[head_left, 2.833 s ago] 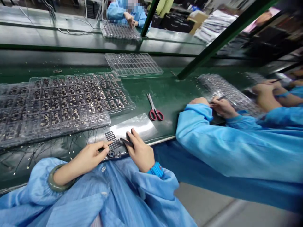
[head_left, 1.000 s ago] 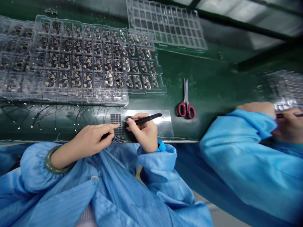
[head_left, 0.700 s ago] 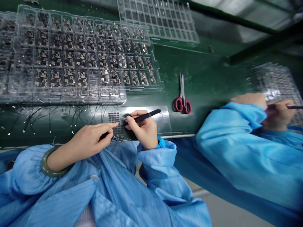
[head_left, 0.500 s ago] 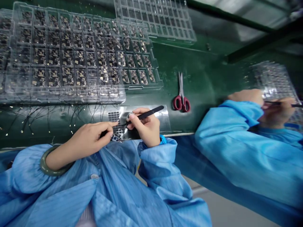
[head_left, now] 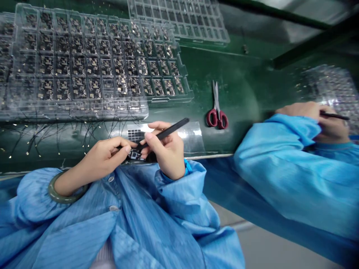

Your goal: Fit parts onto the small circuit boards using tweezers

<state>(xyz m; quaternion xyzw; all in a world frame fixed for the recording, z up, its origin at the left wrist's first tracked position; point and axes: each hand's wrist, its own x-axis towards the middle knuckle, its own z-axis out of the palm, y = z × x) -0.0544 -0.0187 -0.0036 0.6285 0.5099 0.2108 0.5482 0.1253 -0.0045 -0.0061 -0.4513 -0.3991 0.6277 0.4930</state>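
Near the table's front edge, my left hand (head_left: 108, 155) is closed on a small black circuit board (head_left: 136, 154), its thumb and index finger at the board's left side. My right hand (head_left: 167, 151) grips black tweezers (head_left: 174, 129), slanting down to the left. Their tips meet the board's upper edge by my left fingertip, and my right fingers partly cover that spot. Just behind the board lies a clear sheet (head_left: 193, 138) bearing a grid of small black squares (head_left: 134, 134). Whether the tweezers hold a piece cannot be made out.
Clear compartment trays (head_left: 112, 100) filled with circuit boards stand at the back left, thin black cables (head_left: 75, 136) spilling in front. Another clear tray (head_left: 196, 35) lies behind. Red-handled scissors (head_left: 217, 112) rest right of centre. A co-worker's blue sleeve (head_left: 280, 160) occupies the right side.
The tweezers' tips have moved left and down from the sheet to the circuit board. My left index finger has drawn back from the sheet, and the board sits slightly higher in view.
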